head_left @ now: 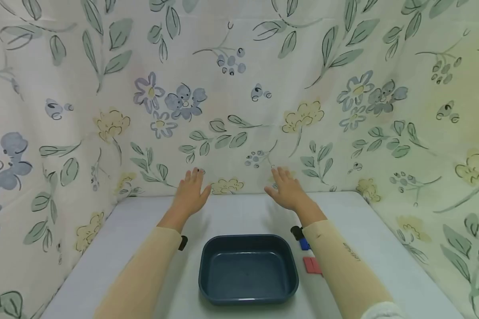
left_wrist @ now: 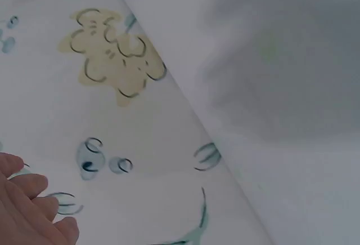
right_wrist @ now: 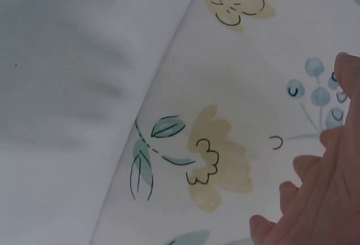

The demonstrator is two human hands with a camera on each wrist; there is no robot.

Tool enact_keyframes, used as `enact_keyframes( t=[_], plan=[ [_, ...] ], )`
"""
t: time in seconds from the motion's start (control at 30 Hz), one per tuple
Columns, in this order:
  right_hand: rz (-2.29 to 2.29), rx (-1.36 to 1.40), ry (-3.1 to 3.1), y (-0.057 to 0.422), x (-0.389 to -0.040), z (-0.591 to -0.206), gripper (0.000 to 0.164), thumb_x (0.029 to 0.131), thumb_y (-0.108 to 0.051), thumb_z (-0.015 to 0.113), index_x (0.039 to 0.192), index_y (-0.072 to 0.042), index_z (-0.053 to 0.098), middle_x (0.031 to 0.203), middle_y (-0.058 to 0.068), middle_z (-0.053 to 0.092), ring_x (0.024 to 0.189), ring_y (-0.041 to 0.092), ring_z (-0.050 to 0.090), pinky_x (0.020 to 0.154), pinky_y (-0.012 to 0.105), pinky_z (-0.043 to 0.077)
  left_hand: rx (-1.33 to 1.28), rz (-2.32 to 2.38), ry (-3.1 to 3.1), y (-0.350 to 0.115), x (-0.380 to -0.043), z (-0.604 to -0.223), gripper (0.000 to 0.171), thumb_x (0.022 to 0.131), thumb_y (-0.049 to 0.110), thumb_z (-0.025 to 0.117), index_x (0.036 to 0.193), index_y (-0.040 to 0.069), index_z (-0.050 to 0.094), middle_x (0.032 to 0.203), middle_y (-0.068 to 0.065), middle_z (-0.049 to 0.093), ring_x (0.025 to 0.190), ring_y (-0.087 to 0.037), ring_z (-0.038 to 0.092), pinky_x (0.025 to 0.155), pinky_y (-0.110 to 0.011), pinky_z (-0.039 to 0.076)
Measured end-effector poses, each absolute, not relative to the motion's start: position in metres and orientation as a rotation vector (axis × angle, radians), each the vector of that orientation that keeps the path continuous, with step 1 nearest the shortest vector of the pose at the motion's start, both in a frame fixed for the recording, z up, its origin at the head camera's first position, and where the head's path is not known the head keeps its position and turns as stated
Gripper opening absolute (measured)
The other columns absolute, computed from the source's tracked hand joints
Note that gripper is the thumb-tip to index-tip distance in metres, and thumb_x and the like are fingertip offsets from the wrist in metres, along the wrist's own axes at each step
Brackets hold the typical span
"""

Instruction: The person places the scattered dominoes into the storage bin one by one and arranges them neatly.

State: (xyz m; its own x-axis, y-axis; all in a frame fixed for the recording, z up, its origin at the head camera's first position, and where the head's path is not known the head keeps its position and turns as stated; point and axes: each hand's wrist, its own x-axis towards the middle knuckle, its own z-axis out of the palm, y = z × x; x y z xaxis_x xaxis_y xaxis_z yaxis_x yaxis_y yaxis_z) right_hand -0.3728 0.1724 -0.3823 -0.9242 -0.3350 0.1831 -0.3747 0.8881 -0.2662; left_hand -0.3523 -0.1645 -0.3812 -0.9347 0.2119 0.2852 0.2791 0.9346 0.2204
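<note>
Both arms reach forward over the white table in the head view. My left hand has straight fingers, its thumb held apart, and nothing in it. Opposite it, my right hand is likewise spread and holds nothing. Between the forearms, nearer the body, sits a dark blue rectangular tray with a bare bottom. Beside the right forearm lie a red flat piece and a blue piece, both partly hidden by that arm. The wrist views show fingertips of the left hand and the right hand against patterned cloth.
A cloth printed with flowers and leaves hangs behind the white table and along both its sides. The table's far edge runs just below the hands. Dark bands show at the wrists.
</note>
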Motion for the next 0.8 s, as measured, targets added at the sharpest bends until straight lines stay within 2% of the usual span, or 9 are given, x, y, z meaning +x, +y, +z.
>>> enact_keyframes(
  t=[0.23, 0.43, 0.53, 0.8],
  plan=[
    [0.515, 0.634, -2.891, 0.175, -0.358, -0.399, 0.08, 0.104, -0.052, 0.044, 0.16, -0.004, 0.013, 0.164, 0.024, 0.013, 0.149, 0.045, 0.009, 0.113, 0.071, 0.013, -0.471, -0.53, -2.826, -0.154, -0.327, -0.383, 0.071, 0.106, 0.039, 0.046, 0.156, -0.006, 0.022, 0.163, -0.023, 0.018, 0.15, -0.039, 0.009, 0.118, -0.057, 0.02],
    [0.572, 0.676, -2.968, 0.186, -0.333, -0.399, 0.08, 0.102, -0.053, 0.051, 0.159, -0.005, 0.022, 0.161, 0.021, 0.027, 0.146, 0.041, 0.026, 0.115, 0.063, 0.021, -0.587, -0.645, -2.837, -0.153, -0.299, -0.38, 0.074, 0.106, 0.043, 0.046, 0.159, 0.0, 0.017, 0.165, -0.014, 0.014, 0.152, -0.03, 0.007, 0.12, -0.052, 0.019],
    [0.587, 0.681, -3.006, 0.191, -0.32, -0.395, 0.078, 0.101, -0.05, 0.055, 0.158, -0.005, 0.027, 0.159, 0.019, 0.031, 0.145, 0.04, 0.029, 0.116, 0.062, 0.022, -0.664, -0.661, -2.833, -0.153, -0.283, -0.38, 0.076, 0.105, 0.046, 0.047, 0.16, 0.004, 0.014, 0.166, -0.009, 0.011, 0.152, -0.026, 0.005, 0.12, -0.05, 0.019],
    [0.619, 0.648, -3.054, 0.199, -0.293, -0.397, 0.06, 0.1, -0.042, 0.061, 0.149, -0.01, 0.048, 0.15, 0.02, 0.046, 0.14, 0.043, 0.037, 0.112, 0.065, 0.028, -0.782, -0.501, -2.803, -0.156, -0.241, -0.38, 0.073, 0.102, 0.041, 0.058, 0.156, 0.002, 0.03, 0.161, -0.016, 0.027, 0.148, -0.034, 0.023, 0.116, -0.051, 0.028]
  ],
)
